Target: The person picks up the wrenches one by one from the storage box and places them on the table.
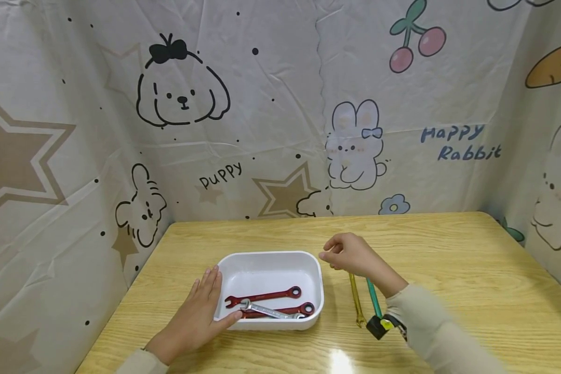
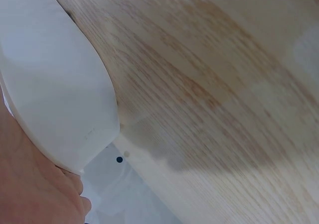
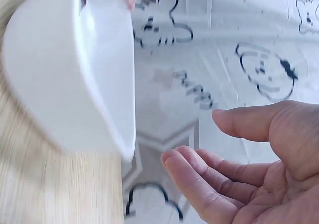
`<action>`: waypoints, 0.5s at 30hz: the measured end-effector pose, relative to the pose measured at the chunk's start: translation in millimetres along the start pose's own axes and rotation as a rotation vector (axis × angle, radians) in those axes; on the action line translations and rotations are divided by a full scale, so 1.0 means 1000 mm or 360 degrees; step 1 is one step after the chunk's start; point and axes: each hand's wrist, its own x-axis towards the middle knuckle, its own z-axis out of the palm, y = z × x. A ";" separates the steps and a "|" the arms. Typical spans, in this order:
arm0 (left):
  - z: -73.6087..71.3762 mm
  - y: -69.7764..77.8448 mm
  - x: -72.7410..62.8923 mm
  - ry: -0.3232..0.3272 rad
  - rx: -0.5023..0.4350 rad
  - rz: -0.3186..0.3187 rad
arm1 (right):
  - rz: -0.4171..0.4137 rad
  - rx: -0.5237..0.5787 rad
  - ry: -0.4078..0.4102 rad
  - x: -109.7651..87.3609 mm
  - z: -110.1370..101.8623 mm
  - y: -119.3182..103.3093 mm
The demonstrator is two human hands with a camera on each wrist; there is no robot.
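Observation:
A white plastic tray (image 1: 273,324) sits on the wooden table, holding two red wrenches (image 1: 273,296) and a silver wrench (image 1: 271,311) that lies across the lower red one. My left hand (image 1: 194,317) rests at its left end, fingers straight along the side and thumb over the front corner. In the left wrist view, that hand (image 2: 35,184) lies against the rim. My right hand (image 1: 350,254) is raised just past the tray's right end. Its fingers are loosely bent, thumb apart from them, and the right wrist view shows nothing between them (image 3: 239,169).
Right of the tray lie a gold-coloured wrench (image 1: 356,301) and a green bar-shaped tool (image 1: 374,298), partly hidden by my right forearm. A black block-shaped object (image 1: 376,328) with a yellow part lies beside them. Printed cloth (image 1: 280,104) hangs behind the table and at both sides.

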 end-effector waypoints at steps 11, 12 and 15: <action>-0.002 0.002 0.001 -0.0013 -0.0007 -0.0015 | -0.0216 0.0077 -0.0167 0.017 0.056 -0.032; -0.002 0.002 0.001 -0.0012 -0.0005 -0.0016 | -0.0232 0.0086 -0.0176 0.018 0.063 -0.032; -0.003 0.002 0.000 -0.0014 -0.0016 -0.0025 | -0.0291 0.0047 -0.0185 0.023 0.082 -0.028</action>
